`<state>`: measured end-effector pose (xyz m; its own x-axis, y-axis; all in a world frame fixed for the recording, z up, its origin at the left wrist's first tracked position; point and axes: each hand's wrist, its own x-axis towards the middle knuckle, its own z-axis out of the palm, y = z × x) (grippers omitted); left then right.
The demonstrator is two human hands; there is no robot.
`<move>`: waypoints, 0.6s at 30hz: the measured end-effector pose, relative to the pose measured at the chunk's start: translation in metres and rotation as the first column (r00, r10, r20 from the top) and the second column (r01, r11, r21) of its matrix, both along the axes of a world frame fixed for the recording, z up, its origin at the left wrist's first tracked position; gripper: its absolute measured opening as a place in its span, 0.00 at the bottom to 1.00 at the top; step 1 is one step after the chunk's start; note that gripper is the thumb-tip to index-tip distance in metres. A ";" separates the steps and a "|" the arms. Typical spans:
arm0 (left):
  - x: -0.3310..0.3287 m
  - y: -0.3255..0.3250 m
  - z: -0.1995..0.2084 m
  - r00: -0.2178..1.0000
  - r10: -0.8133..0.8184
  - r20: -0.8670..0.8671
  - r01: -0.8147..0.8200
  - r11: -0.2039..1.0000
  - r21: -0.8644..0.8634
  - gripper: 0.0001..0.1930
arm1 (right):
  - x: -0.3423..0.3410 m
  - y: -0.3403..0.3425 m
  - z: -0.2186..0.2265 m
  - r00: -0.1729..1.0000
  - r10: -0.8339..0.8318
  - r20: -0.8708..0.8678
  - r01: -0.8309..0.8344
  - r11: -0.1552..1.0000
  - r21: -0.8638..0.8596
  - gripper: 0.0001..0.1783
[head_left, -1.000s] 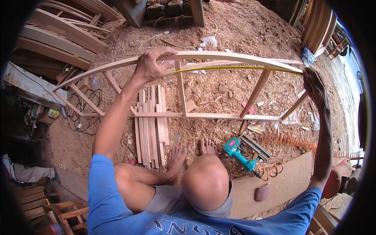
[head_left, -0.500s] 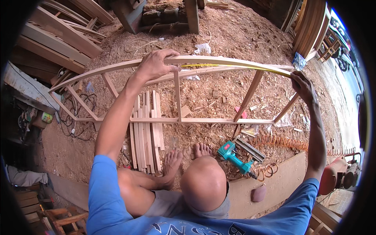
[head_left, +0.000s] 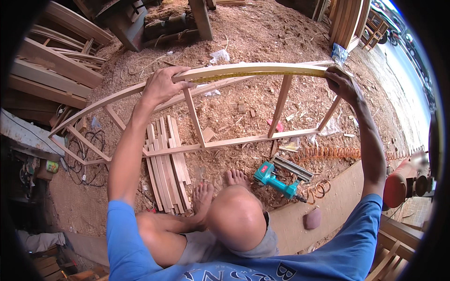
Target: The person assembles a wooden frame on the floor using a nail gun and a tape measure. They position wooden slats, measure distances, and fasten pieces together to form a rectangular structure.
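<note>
On the shavings-covered floor point(head_left: 262, 40), in front of the crouched person, a curved wooden frame point(head_left: 117, 94) spans most of the width, arched rail on the far side, straighter rail nearer the feet point(head_left: 202, 194). Left hand point(head_left: 161, 86) grips the arched rail near an upright, fingers over its top edge, thumb on the near side. Right hand point(head_left: 345, 86) has fingers curled at the rail's right end, holding the yellow tape point(head_left: 290, 72); can't tell from here if the tape case is in that palm. Tape runs along the rail's edge between both hands. Left tip of frame sits tight against the pale slab point(head_left: 30, 133) and black cable point(head_left: 89, 175). Near rail crosses above the loose wood strips point(head_left: 164, 164); contact unclear. Right side near the knee is crowded: teal nail gun point(head_left: 276, 181), orange coiled hose point(head_left: 328, 153), flat board point(head_left: 286, 222). Most room is on the far side: wide stretch of shavings up to the dark bench leg point(head_left: 202, 21). Blue plastic point(head_left: 339, 54) lies just past the right hand.
</note>
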<state>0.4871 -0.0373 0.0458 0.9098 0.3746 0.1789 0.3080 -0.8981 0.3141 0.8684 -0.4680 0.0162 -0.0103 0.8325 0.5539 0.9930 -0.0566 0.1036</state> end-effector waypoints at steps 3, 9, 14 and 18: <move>0.000 -0.003 0.002 1.000 -0.001 0.020 0.001 1.000 0.007 0.31 | 0.000 0.001 -0.004 0.999 -0.034 0.000 0.034 0.999 -0.012 0.14; 0.004 -0.011 0.007 0.997 0.060 -0.047 -0.061 0.998 -0.023 0.30 | 0.000 0.003 -0.009 0.995 -0.022 0.095 0.021 1.000 0.008 0.12; 0.001 -0.016 0.001 0.990 -0.080 0.117 0.077 0.997 0.028 0.24 | -0.003 0.001 -0.019 0.994 -0.038 0.105 0.033 0.998 0.049 0.10; -0.011 -0.014 -0.006 0.978 -0.112 0.175 0.135 0.983 -0.123 0.14 | -0.010 -0.002 -0.025 0.993 -0.057 0.099 0.050 0.996 0.073 0.09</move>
